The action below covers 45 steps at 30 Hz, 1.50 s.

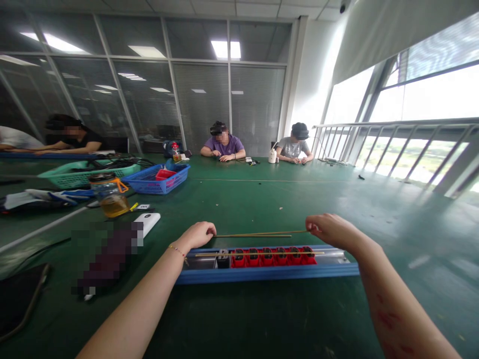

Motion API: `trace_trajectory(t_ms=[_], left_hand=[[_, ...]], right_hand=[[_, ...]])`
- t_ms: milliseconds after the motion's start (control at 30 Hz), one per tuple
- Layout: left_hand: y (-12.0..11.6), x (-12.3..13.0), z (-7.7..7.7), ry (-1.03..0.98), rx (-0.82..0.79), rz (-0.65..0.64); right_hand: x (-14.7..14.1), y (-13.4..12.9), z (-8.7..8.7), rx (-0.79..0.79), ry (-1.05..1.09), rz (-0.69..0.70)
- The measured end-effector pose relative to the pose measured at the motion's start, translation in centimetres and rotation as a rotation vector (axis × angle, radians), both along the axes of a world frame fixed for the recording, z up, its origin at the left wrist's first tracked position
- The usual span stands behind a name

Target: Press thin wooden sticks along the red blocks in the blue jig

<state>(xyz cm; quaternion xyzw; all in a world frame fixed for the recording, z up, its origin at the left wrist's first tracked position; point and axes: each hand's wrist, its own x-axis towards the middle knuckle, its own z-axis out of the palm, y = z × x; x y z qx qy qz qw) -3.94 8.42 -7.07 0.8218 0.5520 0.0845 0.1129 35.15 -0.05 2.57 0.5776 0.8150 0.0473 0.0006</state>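
Beyond a long blue rail (269,273), two thin brass-coloured rods (258,234) are over the green table. My right hand (329,228) is closed on the right end of one rod. At the left ends of the rods, my left hand (200,233) has its fingers pressed together; which rod it grips is not clear. Another thin rod (277,254) lies lengthwise over the rail. In the rail's channel sits a row of several red blocks (253,258) with black tops, and a black and grey block (223,259) is at their left.
Left of my arm are a white power bank (149,223), a pixelated item, a phone (22,294) and a jar (112,197) of amber liquid. Farther back stand a blue basket (159,185) and a green basket (71,174). People sit across the green table (239,199).
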Motion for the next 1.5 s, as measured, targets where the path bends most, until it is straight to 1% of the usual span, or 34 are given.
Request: trace_trajectory(t_ms=[100, 167, 300, 433, 567, 667, 767, 900, 967, 1067, 1100, 1167, 1200, 1267, 1367, 1500], left_hand=[[-0.3, 0.1, 0.3, 0.062, 0.026, 0.072], [-0.6, 0.2, 0.5, 0.098, 0.055, 0.098], [-0.9, 0.4, 0.7, 0.08, 0.058, 0.087], [-1.0, 0.3, 0.7, 0.051, 0.045, 0.072], [-0.9, 0.1, 0.5, 0.059, 0.072, 0.042], [-0.9, 0.1, 0.5, 0.071, 0.077, 0.024], [-1.0, 0.2, 0.5, 0.077, 0.066, 0.031], [-1.1, 0.2, 0.6, 0.076, 0.071, 0.036], [-1.1, 0.1, 0.5, 0.079, 0.076, 0.037], [-1.0, 0.1, 0.3, 0.083, 0.074, 0.031], [-1.0, 0.2, 0.3, 0.086, 0.079, 0.024], [-1.1, 0.3, 0.3, 0.096, 0.105, 0.008], [-1.1, 0.4, 0.4, 0.1, 0.119, 0.0], [-1.1, 0.6, 0.4, 0.1, 0.122, -0.01], [-1.0, 0.7, 0.4, 0.069, 0.072, -0.015], [-0.5, 0.5, -0.1, 0.034, 0.058, -0.034]], right_hand=[[-1.3, 1.3, -1.6, -0.041, -0.056, 0.005], [-2.5, 2.2, -2.5, -0.078, -0.096, 0.001], [-5.0, 3.7, -3.9, -0.122, -0.184, 0.041], [-7.4, 4.9, -4.9, -0.128, -0.225, 0.101], [-9.2, 6.0, -5.6, -0.127, -0.261, 0.13], [-9.8, 6.8, -5.8, -0.127, -0.271, 0.135], [-9.9, 7.5, -6.0, -0.129, -0.264, 0.123], [-9.2, 7.7, -5.9, -0.145, -0.222, 0.116], [-8.6, 7.3, -5.3, -0.142, -0.187, 0.123], [-7.4, 5.8, -3.5, -0.124, -0.121, 0.157], [-7.0, 5.0, -2.8, -0.127, -0.089, 0.182], [-6.4, 3.1, -1.3, -0.159, 0.055, 0.264], [-6.2, 2.1, -0.6, -0.184, 0.089, 0.304], [-6.2, 0.3, 0.4, -0.196, 0.089, 0.353], [-6.7, -1.7, 0.5, -0.134, 0.016, 0.414], [-7.7, -2.3, -0.8, -0.025, -0.056, 0.438]])
